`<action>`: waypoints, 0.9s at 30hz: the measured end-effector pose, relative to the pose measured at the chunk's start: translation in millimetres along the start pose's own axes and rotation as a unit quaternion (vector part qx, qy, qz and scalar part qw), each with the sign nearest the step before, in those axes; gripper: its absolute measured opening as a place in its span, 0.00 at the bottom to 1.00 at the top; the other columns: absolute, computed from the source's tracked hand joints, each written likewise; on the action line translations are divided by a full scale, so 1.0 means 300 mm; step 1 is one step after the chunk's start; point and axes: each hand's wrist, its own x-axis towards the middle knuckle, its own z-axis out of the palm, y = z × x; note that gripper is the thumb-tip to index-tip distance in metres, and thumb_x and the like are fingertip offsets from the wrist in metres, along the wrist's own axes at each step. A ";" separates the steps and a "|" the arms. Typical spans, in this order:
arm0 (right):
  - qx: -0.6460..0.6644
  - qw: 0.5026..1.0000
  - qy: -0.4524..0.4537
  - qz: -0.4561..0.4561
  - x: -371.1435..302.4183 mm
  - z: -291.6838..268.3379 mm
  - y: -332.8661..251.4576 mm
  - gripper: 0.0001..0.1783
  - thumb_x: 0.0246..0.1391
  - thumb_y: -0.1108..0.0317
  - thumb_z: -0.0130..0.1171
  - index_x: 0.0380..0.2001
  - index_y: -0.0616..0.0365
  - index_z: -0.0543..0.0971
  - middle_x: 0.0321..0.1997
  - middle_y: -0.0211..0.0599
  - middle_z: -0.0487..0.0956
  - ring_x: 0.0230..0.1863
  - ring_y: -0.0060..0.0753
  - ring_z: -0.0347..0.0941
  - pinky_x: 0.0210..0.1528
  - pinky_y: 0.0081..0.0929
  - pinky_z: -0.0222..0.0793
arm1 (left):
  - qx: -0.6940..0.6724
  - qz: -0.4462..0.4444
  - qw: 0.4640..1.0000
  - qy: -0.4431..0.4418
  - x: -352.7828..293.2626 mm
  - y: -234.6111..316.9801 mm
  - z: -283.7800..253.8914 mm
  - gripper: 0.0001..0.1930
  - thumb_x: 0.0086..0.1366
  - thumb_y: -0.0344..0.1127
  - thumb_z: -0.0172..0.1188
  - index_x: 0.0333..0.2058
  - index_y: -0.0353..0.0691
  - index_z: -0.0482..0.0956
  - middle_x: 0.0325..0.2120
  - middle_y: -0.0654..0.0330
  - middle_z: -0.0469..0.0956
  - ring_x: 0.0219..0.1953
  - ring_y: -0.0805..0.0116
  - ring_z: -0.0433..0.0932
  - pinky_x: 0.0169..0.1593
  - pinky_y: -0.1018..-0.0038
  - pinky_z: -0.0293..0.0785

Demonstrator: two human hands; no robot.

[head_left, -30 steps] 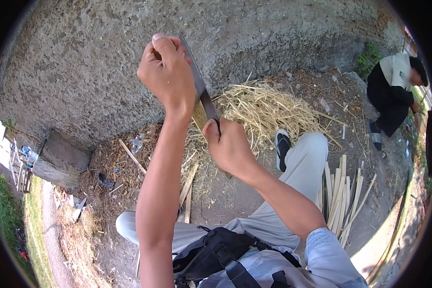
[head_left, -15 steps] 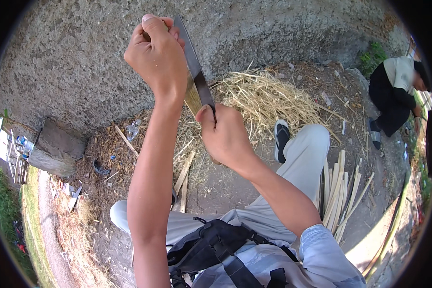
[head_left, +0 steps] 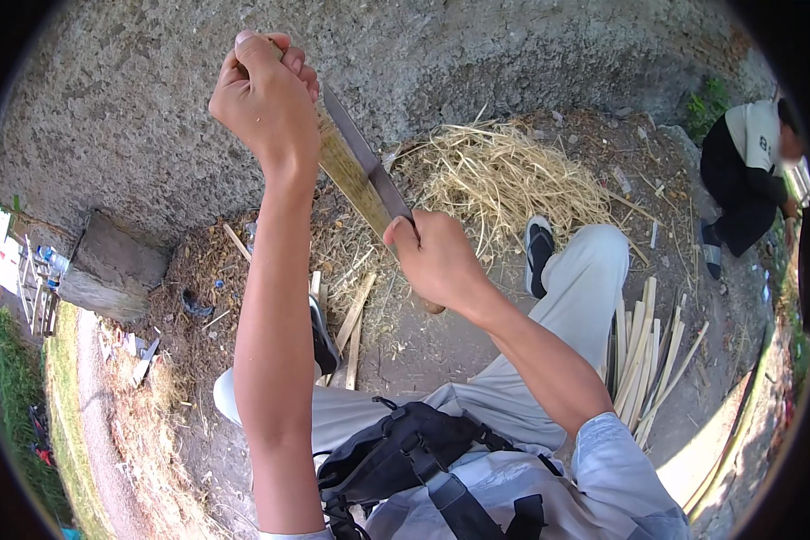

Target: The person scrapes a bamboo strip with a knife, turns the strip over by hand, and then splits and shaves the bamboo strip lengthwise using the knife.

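Raised in front of the wall, my left hand (head_left: 268, 108) is closed around the upper end of a flat, yellowish-brown bamboo strip (head_left: 349, 176). The strip slants down to the right toward my other hand. My right hand (head_left: 436, 263) grips a long knife (head_left: 389, 191) with a dark, straight blade; the butt of its handle pokes out below the fist. Lying along the strip, the blade points up toward my left hand, and its tip is hidden near those fingers. My right thumb rests by the strip's lower end.
A heap of pale shavings (head_left: 513, 180) lies against the rough wall (head_left: 513, 54). Cut slats (head_left: 639, 351) lie beside my right knee, with a few more slats (head_left: 355, 324) near my left foot. A stone block (head_left: 117, 265) stands left; another person (head_left: 747, 171) crouches at right.
My hands have drawn slightly apart, the left one moving left and the right one down and right. More of the bamboo strip shows beside the blade.
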 end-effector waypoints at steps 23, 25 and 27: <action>0.006 0.996 -0.010 0.093 -0.039 0.077 0.335 0.20 0.62 0.62 0.44 0.24 0.67 0.75 0.12 0.47 0.70 0.14 0.44 0.70 0.22 0.41 0.62 | -0.030 -0.035 0.998 -0.045 0.015 0.003 -0.052 0.13 0.68 0.36 0.49 0.26 0.34 0.71 0.16 0.61 0.66 0.15 0.77 0.59 0.20 0.77 0.57; 0.014 0.999 0.010 0.038 -0.033 0.062 0.204 0.19 0.62 0.63 0.45 0.24 0.67 0.75 0.12 0.47 0.70 0.15 0.45 0.71 0.23 0.41 0.62 | -0.016 -0.033 0.998 -0.060 0.000 0.016 -0.014 0.11 0.68 0.36 0.47 0.29 0.34 0.70 0.17 0.63 0.64 0.17 0.77 0.57 0.22 0.76 0.56; 0.061 0.994 0.073 -0.050 -0.041 0.053 0.130 0.17 0.62 0.65 0.47 0.26 0.68 0.75 0.12 0.48 0.70 0.14 0.46 0.70 0.22 0.40 0.62 | -0.014 -0.039 0.998 -0.041 -0.026 0.027 0.024 0.11 0.68 0.36 0.48 0.29 0.34 0.70 0.17 0.63 0.63 0.17 0.77 0.58 0.23 0.76 0.56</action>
